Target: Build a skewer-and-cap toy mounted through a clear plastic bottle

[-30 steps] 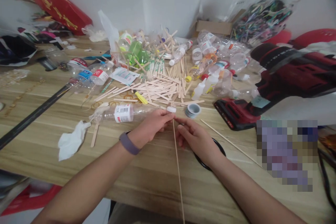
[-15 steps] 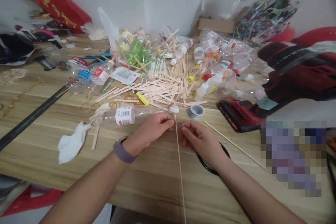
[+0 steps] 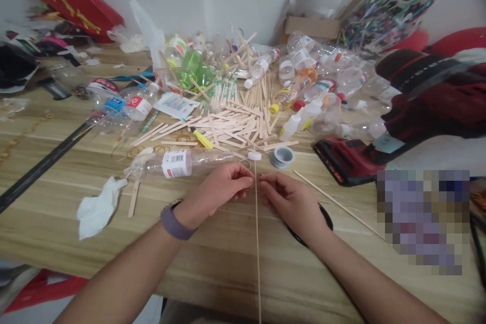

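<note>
My left hand (image 3: pixel 230 185) is closed in a pinch just left of a thin wooden stick (image 3: pixel 257 243). My right hand (image 3: pixel 294 202) pinches on the stick's other side, and a tiny item shows at its fingertips, too small to name. What the left fingers hold is hidden. The stick runs from the table's near edge up between both hands to a white bottle cap (image 3: pixel 254 156). A small thin loop (image 3: pixel 245 163) shows just above my left fingers. Left of that hand lies a clear plastic bottle (image 3: pixel 205 159) with a white and red label.
Loose flat wooden sticks (image 3: pixel 235 126) lie behind my hands, with a yellow-handled tool (image 3: pixel 203 138). A grey tape roll (image 3: pixel 282 157) and a red-black cordless power tool (image 3: pixel 341 162) are to the right. Plastic bottles (image 3: pixel 304 58) crowd the back; a crumpled tissue (image 3: pixel 98 207) lies left.
My left and right fingers have come slightly closer together around the stick. The stick's near end has shifted a little left. The whole view has moved slightly.
</note>
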The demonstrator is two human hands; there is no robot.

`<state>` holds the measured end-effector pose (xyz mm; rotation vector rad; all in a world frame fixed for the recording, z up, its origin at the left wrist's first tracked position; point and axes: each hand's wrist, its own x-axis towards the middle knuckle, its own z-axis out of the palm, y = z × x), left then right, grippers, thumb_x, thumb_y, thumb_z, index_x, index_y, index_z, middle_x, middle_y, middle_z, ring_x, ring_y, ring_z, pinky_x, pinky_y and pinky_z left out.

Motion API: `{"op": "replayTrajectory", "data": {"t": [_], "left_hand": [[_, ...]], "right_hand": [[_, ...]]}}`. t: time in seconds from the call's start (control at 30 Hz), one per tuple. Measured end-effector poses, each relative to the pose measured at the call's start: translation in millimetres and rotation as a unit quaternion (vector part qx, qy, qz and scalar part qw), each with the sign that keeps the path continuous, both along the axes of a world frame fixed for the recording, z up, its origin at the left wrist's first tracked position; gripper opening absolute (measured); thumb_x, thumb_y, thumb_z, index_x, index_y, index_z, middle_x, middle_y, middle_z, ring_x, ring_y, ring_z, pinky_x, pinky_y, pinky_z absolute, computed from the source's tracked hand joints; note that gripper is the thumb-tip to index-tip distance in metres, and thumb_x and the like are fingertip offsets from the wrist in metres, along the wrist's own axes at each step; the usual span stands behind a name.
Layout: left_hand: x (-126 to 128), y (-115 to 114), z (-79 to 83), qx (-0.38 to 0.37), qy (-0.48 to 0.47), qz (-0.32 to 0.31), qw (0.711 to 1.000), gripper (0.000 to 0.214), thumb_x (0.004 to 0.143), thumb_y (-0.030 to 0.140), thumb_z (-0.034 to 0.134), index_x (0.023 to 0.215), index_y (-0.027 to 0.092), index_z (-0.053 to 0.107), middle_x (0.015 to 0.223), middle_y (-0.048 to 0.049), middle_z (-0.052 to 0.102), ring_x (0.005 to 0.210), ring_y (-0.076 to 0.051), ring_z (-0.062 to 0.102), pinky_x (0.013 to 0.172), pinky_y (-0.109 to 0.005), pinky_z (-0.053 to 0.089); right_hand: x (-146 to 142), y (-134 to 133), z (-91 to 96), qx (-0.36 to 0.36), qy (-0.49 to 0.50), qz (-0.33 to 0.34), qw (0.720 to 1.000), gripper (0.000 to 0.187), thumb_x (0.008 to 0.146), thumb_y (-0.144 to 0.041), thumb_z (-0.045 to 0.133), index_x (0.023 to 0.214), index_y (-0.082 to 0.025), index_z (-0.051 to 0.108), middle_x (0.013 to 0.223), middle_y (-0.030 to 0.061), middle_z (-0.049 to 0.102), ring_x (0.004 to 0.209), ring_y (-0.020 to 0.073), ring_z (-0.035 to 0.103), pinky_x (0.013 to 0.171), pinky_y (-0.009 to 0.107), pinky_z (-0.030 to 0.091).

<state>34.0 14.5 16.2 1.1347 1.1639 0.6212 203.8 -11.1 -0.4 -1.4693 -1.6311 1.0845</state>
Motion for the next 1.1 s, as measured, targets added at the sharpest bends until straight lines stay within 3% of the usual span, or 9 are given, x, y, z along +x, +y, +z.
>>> {"op": "replayTrajectory", "data": {"t": [0.13, 0.23, 0.6, 0.8, 0.93, 1.1], "left_hand": [[1.5, -2.3, 1.2, 0.006, 0.02, -0.006, 1.0, 0.007, 0.074, 0.022, 0.061, 0.075, 0.016, 0.06, 0.059, 0.0063, 0.053, 0.052, -0.008, 0.046, 0.05, -0.021, 0.032], [2.4, -3.1, 0.7, 0.005, 0.01, -0.006, 1.0, 0.007, 0.071, 0.022, 0.063, 0.072, 0.016, 0.06, 0.058, 0.0063, 0.053, 0.053, -0.008, 0.046, 0.052, -0.022, 0.033], [2.4, -3.3, -2.1, 0.016, 0.005, 0.017, 1.0, 0.013, 0.073, 0.024, 0.061, 0.081, 0.016, 0.068, 0.066, 0.0029, 0.061, 0.057, -0.009, 0.05, 0.055, -0.023, 0.037], [-0.1, -5.2, -1.7, 0.074, 0.044, -0.018, 0.996, 0.021, 0.077, 0.028, 0.06, 0.089, 0.019, 0.074, 0.071, 0.0008, 0.067, 0.063, -0.012, 0.055, 0.06, -0.024, 0.041], [-1.4, -5.6, -3.7, 0.132, 0.085, -0.056, 0.986, 0.023, 0.08, 0.029, 0.058, 0.093, 0.022, 0.075, 0.076, 0.0001, 0.07, 0.068, -0.014, 0.058, 0.063, -0.026, 0.043], [-1.7, -5.3, -5.3, 0.116, 0.072, -0.069, 0.988, 0.024, 0.081, 0.032, 0.058, 0.094, 0.021, 0.075, 0.077, -0.001, 0.069, 0.068, -0.014, 0.058, 0.063, -0.026, 0.043]], "right_hand": [[-1.8, -0.5, 1.8, 0.039, -0.015, -0.015, 0.999, 0.016, 0.078, -0.028, 0.058, 0.084, -0.02, 0.071, 0.077, 0.0043, 0.071, 0.066, 0.0176, 0.06, 0.063, 0.029, 0.044], [-3.1, -1.0, 1.8, 0.04, -0.014, -0.019, 0.999, 0.015, 0.077, -0.027, 0.059, 0.082, -0.02, 0.072, 0.075, 0.0044, 0.071, 0.066, 0.018, 0.059, 0.063, 0.03, 0.044], [-0.9, 0.6, -4.7, -0.082, 0.075, -0.018, 0.994, 0.022, 0.075, -0.038, 0.063, 0.084, -0.018, 0.068, 0.061, 0.0005, 0.065, 0.053, 0.014, 0.057, 0.052, 0.026, 0.044], [-0.6, 2.2, -4.6, -0.107, 0.102, -0.035, 0.988, 0.026, 0.072, -0.041, 0.065, 0.081, -0.017, 0.066, 0.061, 0.0009, 0.064, 0.052, 0.013, 0.056, 0.051, 0.025, 0.044], [-0.6, 1.0, -1.7, -0.099, 0.093, -0.042, 0.99, 0.024, 0.072, -0.041, 0.064, 0.075, -0.017, 0.063, 0.053, -0.0022, 0.057, 0.045, 0.0102, 0.046, 0.044, 0.022, 0.035], [0.9, 0.1, 2.8, -0.063, 0.07, -0.032, 0.995, 0.016, 0.07, -0.033, 0.062, 0.066, -0.018, 0.06, 0.05, -0.0054, 0.046, 0.045, 0.0082, 0.035, 0.043, 0.022, 0.025]]}}
